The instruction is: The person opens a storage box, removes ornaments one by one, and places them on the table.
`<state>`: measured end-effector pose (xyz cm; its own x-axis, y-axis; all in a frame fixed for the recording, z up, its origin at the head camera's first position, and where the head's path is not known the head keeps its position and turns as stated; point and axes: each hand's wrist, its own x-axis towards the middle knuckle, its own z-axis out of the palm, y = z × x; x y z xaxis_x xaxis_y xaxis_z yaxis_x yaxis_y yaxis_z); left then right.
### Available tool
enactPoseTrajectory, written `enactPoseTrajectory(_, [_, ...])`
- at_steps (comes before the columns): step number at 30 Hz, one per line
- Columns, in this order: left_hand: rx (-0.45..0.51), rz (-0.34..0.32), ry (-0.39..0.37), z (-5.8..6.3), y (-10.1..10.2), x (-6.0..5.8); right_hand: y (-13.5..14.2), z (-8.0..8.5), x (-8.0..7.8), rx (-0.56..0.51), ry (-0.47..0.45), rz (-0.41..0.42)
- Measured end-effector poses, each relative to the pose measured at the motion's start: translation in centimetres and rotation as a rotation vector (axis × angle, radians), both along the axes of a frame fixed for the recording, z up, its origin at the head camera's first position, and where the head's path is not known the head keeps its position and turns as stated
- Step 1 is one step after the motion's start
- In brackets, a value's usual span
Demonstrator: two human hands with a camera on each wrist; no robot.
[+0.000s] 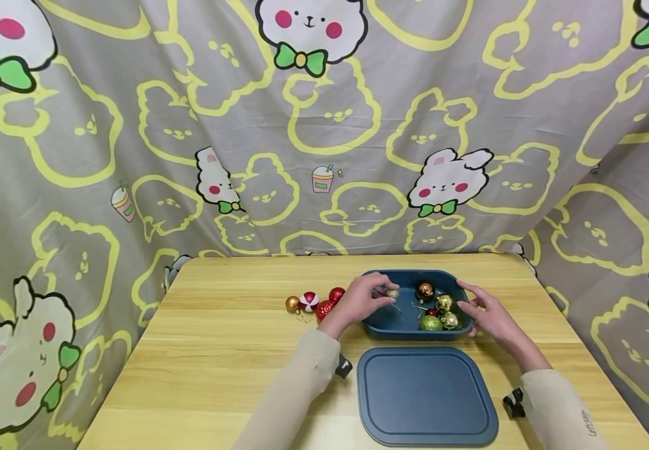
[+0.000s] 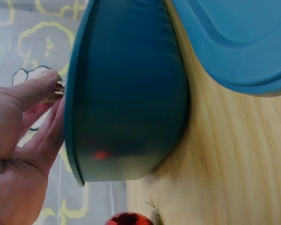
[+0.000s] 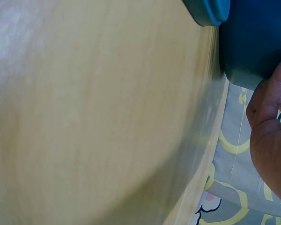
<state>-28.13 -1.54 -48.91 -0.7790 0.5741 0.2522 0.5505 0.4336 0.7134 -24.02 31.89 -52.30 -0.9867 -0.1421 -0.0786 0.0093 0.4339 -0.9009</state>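
Observation:
A blue rectangular box point(image 1: 414, 335) stands on the table, holding several Christmas baubles. Over its left part, my left hand point(image 1: 361, 298) pinches a small gold glittery bauble point(image 1: 393, 293) between thumb and fingertips. In the left wrist view this bauble point(image 2: 54, 91) shows just past the box's rim. My right hand point(image 1: 488, 312) grips the box's right end, its thumb at the rim and other fingers against the outer wall. At the right of the box lie a brown bauble point(image 1: 425, 290), a green glittery one point(image 1: 430, 323), shiny gold ones point(image 1: 444, 303) and a small red one point(image 1: 431, 313).
Left of the box sit a gold bauble point(image 1: 292, 304), a red-and-white striped bauble point(image 1: 309, 301) and red ones point(image 1: 336, 294), partly behind my left wrist. The blue lid point(image 1: 427, 397) lies flat in front of the box. A patterned curtain point(image 1: 324, 125) hangs behind the table.

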Motion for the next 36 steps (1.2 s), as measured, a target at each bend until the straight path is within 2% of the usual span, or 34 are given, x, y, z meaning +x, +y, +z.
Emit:
enactPoseTrajectory(15, [0.043, 0.024, -0.022, 0.9, -1.8, 0.8, 0.1, 0.1, 0.2, -0.001, -0.002, 0.002])
enactPoseTrajectory(22, [0.088, 0.049, -0.068, 1.3, -3.2, 1.3, 0.0, 0.2, 0.2, 0.002, -0.001, -0.003])
enactPoseTrajectory(29, [0.104, 0.064, -0.039, 1.6, -4.6, 1.2, 0.1, 0.3, 0.2, 0.012, 0.004, -0.001])
enactPoseTrajectory(36, [0.125, 0.084, -0.049, 1.7, -6.1, 1.4, -0.1, 0.3, 0.2, -0.003, -0.009, -0.005])
